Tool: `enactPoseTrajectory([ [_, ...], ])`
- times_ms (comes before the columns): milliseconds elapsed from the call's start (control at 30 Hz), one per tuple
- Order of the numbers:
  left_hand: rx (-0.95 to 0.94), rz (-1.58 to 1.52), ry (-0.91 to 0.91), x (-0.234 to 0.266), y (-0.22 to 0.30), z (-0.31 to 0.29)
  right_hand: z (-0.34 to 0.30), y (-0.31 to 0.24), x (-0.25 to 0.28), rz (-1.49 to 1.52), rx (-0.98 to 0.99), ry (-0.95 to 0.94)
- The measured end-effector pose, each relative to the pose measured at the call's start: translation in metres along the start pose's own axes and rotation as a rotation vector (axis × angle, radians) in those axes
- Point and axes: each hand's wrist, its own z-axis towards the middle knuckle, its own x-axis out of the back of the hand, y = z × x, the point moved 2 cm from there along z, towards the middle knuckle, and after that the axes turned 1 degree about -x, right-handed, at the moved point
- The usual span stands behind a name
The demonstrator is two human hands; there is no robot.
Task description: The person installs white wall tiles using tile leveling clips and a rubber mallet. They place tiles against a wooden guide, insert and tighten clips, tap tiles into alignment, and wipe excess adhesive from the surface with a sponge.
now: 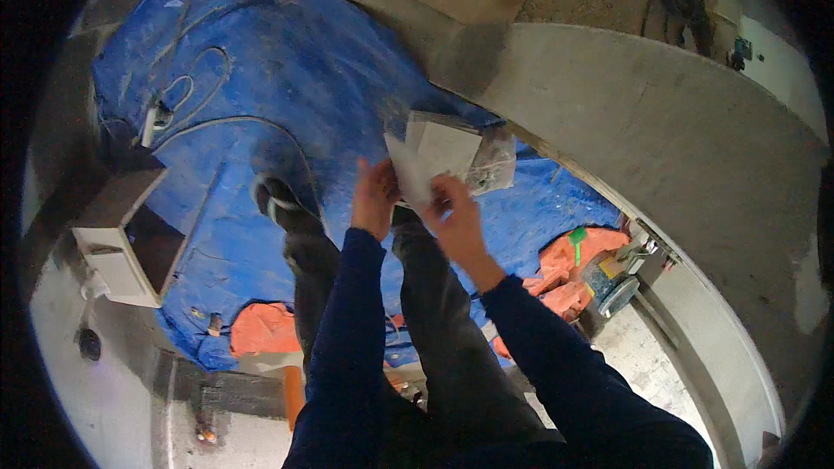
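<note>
A thin, pale, flat square piece [407,167], which looks like a tile, is held tilted in front of my legs. My left hand [375,198] is closed on its left edge. At its lower right edge my right hand [457,215] grips it with bent fingers. Just beyond the piece, a stack of similar pale flat pieces [447,149] lies on a blue tarp [261,61]. Beside that stack is a crumpled clear plastic wrapping [495,161]. The held piece is slightly blurred, and some of my fingertips are hidden.
A white power strip [153,122] with looping cables lies on the tarp at left. Below it stands an open box-like cabinet [130,239]. Orange plastic sheets [265,328] and a bucket-like container [612,287] are nearer me. A low grey wall [643,113] curves along the right.
</note>
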Motion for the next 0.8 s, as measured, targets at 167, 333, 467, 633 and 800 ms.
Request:
enactPoseTrajectory([
  [167,0.045,-0.659,-0.527,-0.020,0.141,-0.050,-0.013,-0.168,-0.073,-0.147,0.555,-0.200],
  [333,-0.078,-0.626,-0.429,-0.035,0.275,-0.062,0.073,-0.224,-0.070,0.059,0.148,0.087],
  [467,-0.092,-0.592,-0.510,-0.031,0.339,-0.064,0.208,-0.228,-0.082,-0.048,-0.053,0.280],
  [633,-0.155,-0.601,-0.293,-0.014,0.369,-0.040,0.355,-0.227,-0.097,-0.303,-0.053,0.429],
  [800,-0.183,-0.694,-0.457,-0.021,0.395,0.010,0.438,-0.204,-0.107,-0.397,-0.080,0.426],
])
